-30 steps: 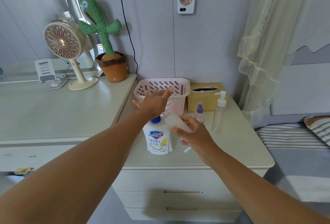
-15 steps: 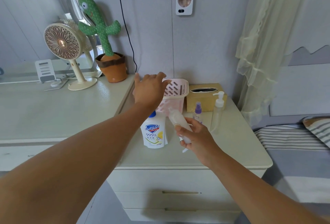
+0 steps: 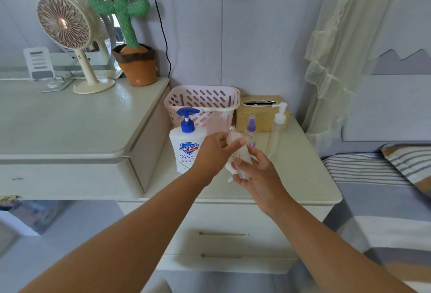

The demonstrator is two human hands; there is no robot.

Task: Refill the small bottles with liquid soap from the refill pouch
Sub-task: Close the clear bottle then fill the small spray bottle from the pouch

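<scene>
The right hand [image 3: 256, 173] is gripping the lower half of a small clear bottle [image 3: 242, 153], fingers curling round its body. It is holding the bottle tilted, neck leaning up and to the left, above the front of the pale cabinet top [image 3: 303, 176]. The left hand [image 3: 215, 150] is reaching in from the left and pinching the bottle's upper part between thumb and fingertips, just under the neck, which is showing no cap. A thin white piece is sticking out beneath the right hand, possibly a pump tube, though it is too blurred to tell. Just left of the hands, a white soap bottle [image 3: 185, 152] with a blue pump head is standing upright on the cabinet top, partly behind the left hand. Behind the hands, a purple-capped spray bottle [image 3: 251, 127] and a tall clear pump bottle [image 3: 277, 127] are standing near each other. A pink slotted basket [image 3: 203, 97] and a tan tissue box [image 3: 261, 117] are sitting side by side at the back against the wall.
</scene>
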